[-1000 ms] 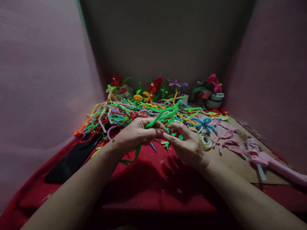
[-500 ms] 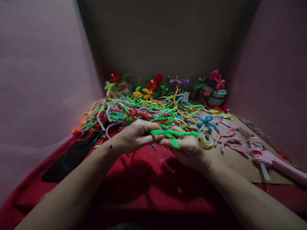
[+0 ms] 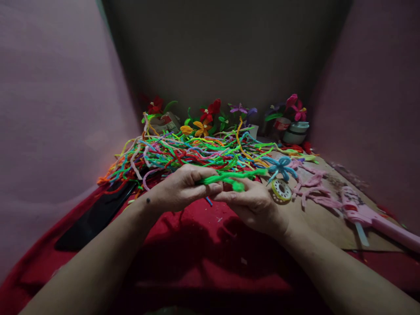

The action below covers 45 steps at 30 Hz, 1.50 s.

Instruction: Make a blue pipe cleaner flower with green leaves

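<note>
Bright green pipe cleaners (image 3: 244,174) lie across both hands, above the red cloth. My left hand (image 3: 188,188) pinches them between thumb and fingers. My right hand (image 3: 254,202) meets it from the other side, its fingers closed beneath the bent green end; part of its grip is hidden. One green strand points right, toward a blue pipe-cleaner flower (image 3: 281,168). Just below that flower lies a yellow-rimmed spool (image 3: 281,190), close to the right hand.
A heap of multicoloured pipe cleaners (image 3: 193,151) spreads behind the hands. At left is a flat black object (image 3: 95,218). A pink glue gun (image 3: 364,214) and pink pipe-cleaner pieces (image 3: 311,188) rest on cardboard (image 3: 315,225) at right. Finished flowers (image 3: 206,116) stand along the back.
The left thumb has shifted along the green pipe cleaners, and their free end has tilted slightly upward and left. Both hands stay together in nearly the same spot.
</note>
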Each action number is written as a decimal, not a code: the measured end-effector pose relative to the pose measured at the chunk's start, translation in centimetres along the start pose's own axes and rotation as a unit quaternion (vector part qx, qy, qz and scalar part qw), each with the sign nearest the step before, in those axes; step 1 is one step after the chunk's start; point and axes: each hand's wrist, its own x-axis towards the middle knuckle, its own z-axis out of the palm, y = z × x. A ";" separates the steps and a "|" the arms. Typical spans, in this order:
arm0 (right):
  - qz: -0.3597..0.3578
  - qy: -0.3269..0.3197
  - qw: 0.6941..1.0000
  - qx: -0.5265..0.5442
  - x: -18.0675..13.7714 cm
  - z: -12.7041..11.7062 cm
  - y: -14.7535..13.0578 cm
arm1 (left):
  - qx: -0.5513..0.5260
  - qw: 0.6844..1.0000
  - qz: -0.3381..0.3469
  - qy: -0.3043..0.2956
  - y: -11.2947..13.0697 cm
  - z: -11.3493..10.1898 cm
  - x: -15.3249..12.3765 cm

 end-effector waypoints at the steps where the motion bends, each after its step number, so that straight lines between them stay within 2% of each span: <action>1: 0.002 -0.004 1.000 0.009 0.0 0.0 0.0 | 0.011 1.000 0.013 0.005 0.0 0.1 0.1; 4: 0.013 -0.006 0.999 0.030 0.0 0.0 0.0 | -0.003 1.000 0.015 0.008 -0.3 0.5 0.3; 11: 0.028 0.010 0.997 0.065 0.2 -0.2 -0.3 | -0.097 0.994 -0.053 -0.019 -0.8 -0.1 0.1; 14: 0.033 0.019 0.996 0.076 0.1 0.0 -0.2 | -0.075 0.996 -0.050 -0.010 -0.5 -0.3 0.0; 18: 0.038 -0.004 0.998 0.047 0.0 0.1 -0.1 | 0.020 0.999 0.020 0.020 -0.4 0.3 0.1; 21: 0.040 -0.015 0.998 0.048 0.0 0.1 -0.2 | 0.044 0.998 0.027 0.047 -0.5 0.9 0.3; 25: 0.029 -0.016 0.998 0.048 0.0 0.1 -0.3 | -0.036 0.996 -0.056 0.063 -1.0 0.9 0.8; 29: 0.040 0.005 0.998 0.054 0.1 0.1 -0.4 | -0.105 0.981 -0.163 0.016 -1.6 0.4 1.0; 31: 0.071 0.028 0.995 0.057 0.1 0.1 -0.5 | -0.161 0.969 -0.186 -0.007 -1.8 0.3 1.0; 36: 0.201 0.089 0.973 0.071 0.5 0.2 -0.8 | -0.305 0.935 -0.180 -0.017 -1.7 0.7 0.8; 39: 0.270 0.125 0.947 0.123 0.8 0.3 -0.7 | -0.330 0.924 -0.189 -0.034 -1.5 1.2 0.8; 43: 0.312 0.149 0.927 0.147 1.0 0.4 -0.3 | -0.333 0.923 -0.189 -0.044 -1.3 1.9 0.9; 45: 0.341 0.158 0.907 0.192 0.9 0.5 -0.1 | -0.335 0.923 -0.185 -0.038 -1.3 2.1 1.0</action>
